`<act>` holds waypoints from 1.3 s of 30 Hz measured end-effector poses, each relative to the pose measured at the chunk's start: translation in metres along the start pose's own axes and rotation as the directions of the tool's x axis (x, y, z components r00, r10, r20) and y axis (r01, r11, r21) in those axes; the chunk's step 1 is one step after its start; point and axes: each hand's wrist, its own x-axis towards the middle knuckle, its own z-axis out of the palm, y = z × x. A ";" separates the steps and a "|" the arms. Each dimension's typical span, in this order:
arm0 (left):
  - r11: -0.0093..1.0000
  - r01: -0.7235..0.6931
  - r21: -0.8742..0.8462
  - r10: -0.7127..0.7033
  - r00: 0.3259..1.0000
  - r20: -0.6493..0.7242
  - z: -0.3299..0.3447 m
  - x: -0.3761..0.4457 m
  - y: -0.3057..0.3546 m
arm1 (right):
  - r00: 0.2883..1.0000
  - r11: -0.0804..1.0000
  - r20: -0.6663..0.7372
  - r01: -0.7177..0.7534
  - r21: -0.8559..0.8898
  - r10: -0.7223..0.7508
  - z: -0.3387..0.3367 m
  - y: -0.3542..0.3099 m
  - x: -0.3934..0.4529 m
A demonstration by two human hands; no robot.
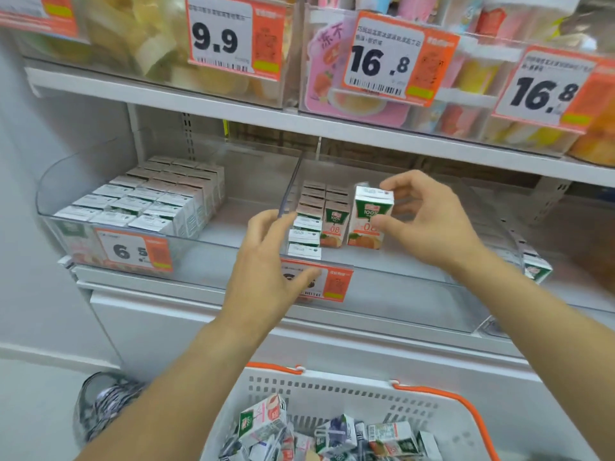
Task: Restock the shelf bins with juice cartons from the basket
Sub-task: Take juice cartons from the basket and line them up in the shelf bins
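Note:
My right hand (429,227) pinches a small green-and-white juice carton (369,217) upright inside the middle clear shelf bin (399,294), just right of the carton rows (309,221) standing there. My left hand (269,264) hovers at the bin's front left, fingers relaxed and holding nothing, in front of the divider wall and the price label. The left bin (60,201) holds several rows of cartons. A white basket (332,390) with orange handles sits below, filled with loose cartons (263,420).
The upper shelf (233,108) carries clear bins of fruit cups with price tags 9.9 and 16.8. Another carton (535,267) lies in the right-hand bin. A shoe (103,404) stands on the floor at the lower left, beside the basket.

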 end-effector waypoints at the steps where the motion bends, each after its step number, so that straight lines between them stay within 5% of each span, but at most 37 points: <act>1: 1.000 0.000 0.015 0.000 1.000 -0.023 0.003 0.001 -0.002 | 0.999 0.999 0.009 -0.043 -0.007 0.043 0.006 0.007 0.010; 8: 1.000 -0.006 0.003 0.006 0.998 -0.068 0.006 0.000 -0.010 | 0.967 0.976 0.152 -0.191 -0.100 0.205 0.062 0.040 0.062; 20: 0.999 -0.026 -0.025 0.024 0.996 -0.082 0.007 0.000 -0.015 | 0.955 0.921 0.175 -0.165 -0.352 0.238 0.071 0.045 0.059; 24: 1.000 -0.014 -0.015 0.012 0.996 -0.092 0.003 -0.004 -0.006 | 0.996 0.972 -0.026 -0.093 -0.215 0.089 0.037 0.012 0.027; 28: 0.976 -0.215 0.022 0.213 0.945 -0.246 -0.001 -0.012 0.011 | 0.993 0.997 -0.118 0.034 0.069 -0.025 0.005 -0.019 -0.053; 31: 0.988 -0.147 -0.049 0.150 0.986 0.067 0.009 -0.033 0.008 | 0.999 0.978 0.001 -0.044 0.205 0.045 0.012 -0.010 -0.122; 34: 0.998 0.028 0.059 -0.055 0.853 0.519 0.028 -0.069 -0.016 | 0.965 0.970 0.177 -0.218 0.112 0.196 0.034 0.025 -0.171; 39: 0.930 0.117 0.348 -0.326 0.700 0.636 0.051 -0.135 -0.075 | 0.794 0.902 0.434 -0.414 -0.125 0.425 0.072 0.095 -0.206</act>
